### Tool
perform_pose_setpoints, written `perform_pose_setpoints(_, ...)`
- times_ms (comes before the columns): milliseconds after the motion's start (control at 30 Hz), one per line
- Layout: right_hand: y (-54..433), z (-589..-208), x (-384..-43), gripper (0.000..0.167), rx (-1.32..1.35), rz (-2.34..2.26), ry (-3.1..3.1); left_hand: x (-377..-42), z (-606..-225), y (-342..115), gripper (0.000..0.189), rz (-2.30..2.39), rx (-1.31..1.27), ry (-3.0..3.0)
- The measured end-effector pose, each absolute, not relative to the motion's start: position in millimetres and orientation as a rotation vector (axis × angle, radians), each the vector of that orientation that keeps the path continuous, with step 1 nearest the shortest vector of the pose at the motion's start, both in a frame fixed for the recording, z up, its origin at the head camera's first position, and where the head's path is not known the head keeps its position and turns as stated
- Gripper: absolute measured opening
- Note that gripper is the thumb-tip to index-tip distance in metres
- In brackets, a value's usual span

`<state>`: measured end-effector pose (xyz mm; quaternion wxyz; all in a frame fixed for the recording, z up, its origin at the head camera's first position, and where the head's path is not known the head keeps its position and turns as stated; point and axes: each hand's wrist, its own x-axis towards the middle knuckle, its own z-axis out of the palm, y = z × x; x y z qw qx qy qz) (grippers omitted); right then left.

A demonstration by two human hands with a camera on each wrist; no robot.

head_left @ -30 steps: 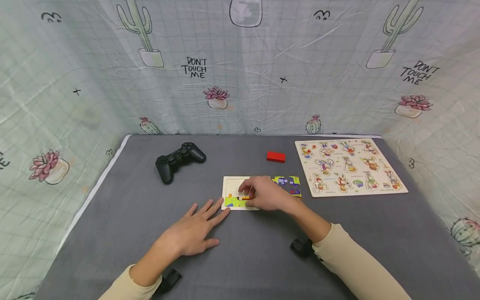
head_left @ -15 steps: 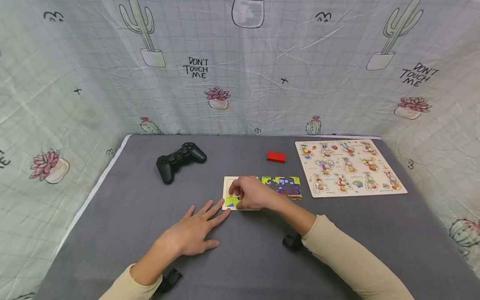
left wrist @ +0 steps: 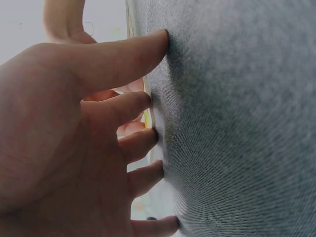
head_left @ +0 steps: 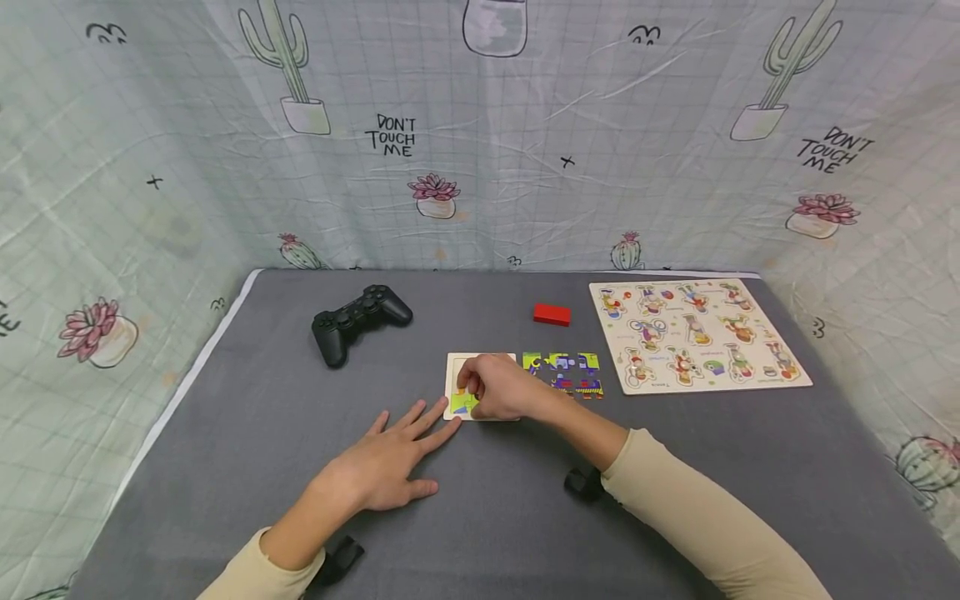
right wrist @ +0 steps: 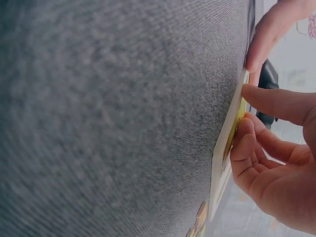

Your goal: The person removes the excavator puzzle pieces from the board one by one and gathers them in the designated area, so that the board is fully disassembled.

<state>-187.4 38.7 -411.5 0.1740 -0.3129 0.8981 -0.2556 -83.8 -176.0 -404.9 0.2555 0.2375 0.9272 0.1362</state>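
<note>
A small wooden puzzle tray (head_left: 481, 357) lies at the middle of the table, yellow-green pieces (head_left: 462, 402) set in its lower left. My right hand (head_left: 501, 387) is over the tray, thumb and curled fingers on a puzzle piece that the hand mostly hides. In the right wrist view the thumb tip (right wrist: 251, 93) touches the near edge of the pieces. My left hand (head_left: 386, 467) rests on the cloth with fingers spread, its fingertips against the tray's left corner. Several loose purple and yellow-green puzzle pieces (head_left: 561, 362) lie just right of the tray.
A black game controller (head_left: 362, 318) lies at the back left. A red block (head_left: 552, 314) is behind the loose pieces. To the right lies a large wooden board (head_left: 675, 333) with animal figures. Patterned fabric (head_left: 487, 208) encloses the grey table at the back and sides.
My right hand has moved a little left over the tray, uncovering more of the loose pieces, then stayed nearly still over the last half second. The left hand has stayed in place.
</note>
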Motion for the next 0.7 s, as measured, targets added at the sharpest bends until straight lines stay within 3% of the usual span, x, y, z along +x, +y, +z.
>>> perform_pose_setpoints(700, 41.1, -414.2, -182.7, 0.035, -0.896, -0.812, 2.568, -85.1, -405.9, -176.2, 0.082, 0.372, 0.650, 2.513)
